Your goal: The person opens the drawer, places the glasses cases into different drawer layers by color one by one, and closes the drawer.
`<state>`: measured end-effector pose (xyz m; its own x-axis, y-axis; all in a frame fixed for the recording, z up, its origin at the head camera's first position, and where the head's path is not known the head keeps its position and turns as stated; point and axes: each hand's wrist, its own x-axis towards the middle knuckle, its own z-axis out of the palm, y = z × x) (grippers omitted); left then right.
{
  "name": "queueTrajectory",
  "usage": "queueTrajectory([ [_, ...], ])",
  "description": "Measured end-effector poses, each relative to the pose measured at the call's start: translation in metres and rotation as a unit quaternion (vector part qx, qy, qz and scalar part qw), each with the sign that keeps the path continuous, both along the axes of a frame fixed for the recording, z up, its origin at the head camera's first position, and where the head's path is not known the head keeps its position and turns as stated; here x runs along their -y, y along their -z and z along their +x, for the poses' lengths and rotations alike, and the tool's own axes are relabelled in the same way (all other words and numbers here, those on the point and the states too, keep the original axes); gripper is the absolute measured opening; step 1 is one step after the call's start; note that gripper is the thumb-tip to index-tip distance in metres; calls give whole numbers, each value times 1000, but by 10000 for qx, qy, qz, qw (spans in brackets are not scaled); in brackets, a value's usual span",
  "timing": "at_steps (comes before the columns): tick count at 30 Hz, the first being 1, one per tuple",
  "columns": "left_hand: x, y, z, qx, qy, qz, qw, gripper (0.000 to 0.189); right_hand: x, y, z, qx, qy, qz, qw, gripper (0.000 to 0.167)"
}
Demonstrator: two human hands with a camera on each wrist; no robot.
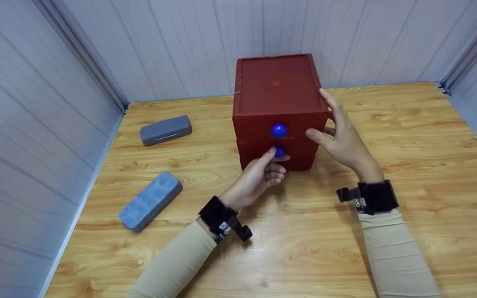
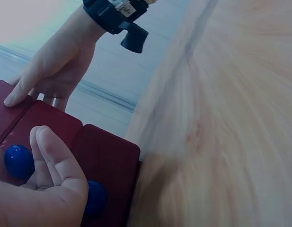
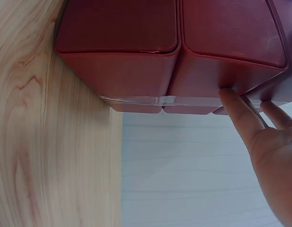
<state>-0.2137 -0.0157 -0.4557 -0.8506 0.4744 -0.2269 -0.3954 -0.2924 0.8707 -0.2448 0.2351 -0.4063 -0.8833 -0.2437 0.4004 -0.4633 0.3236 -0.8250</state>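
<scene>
A red drawer box (image 1: 280,93) stands against the back wall, with round blue knobs on the drawer fronts. My left hand (image 1: 259,176) is at its front, pinching the middle blue knob (image 2: 19,161) between thumb and fingers. Partly behind that hand, the lower blue knob (image 2: 94,197) shows in the left wrist view. The upper blue knob (image 1: 279,130) is untouched. My right hand (image 1: 346,140) holds the box's right front edge, thumb on the front and fingers against the side. The right wrist view shows those fingertips (image 3: 227,94) touching the side near a strip of clear tape (image 3: 167,100).
To the left on the wooden table (image 1: 412,165) lie a dark grey oblong block (image 1: 166,130) with a thin white line and a light-blue-topped oblong block (image 1: 150,201). Pale panel walls (image 1: 172,45) enclose the table at the back and sides.
</scene>
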Motion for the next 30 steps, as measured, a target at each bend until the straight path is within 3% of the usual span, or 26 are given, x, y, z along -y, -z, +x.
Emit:
queueTrajectory([
  [13,14,16,10,163,-81,-435,9989,41,-7,17,-12,665,-323,-256,9969,114],
  [30,15,28,9,575,336,-941,9933,58,-5,26,-14,992,-503,-207,9936,98],
])
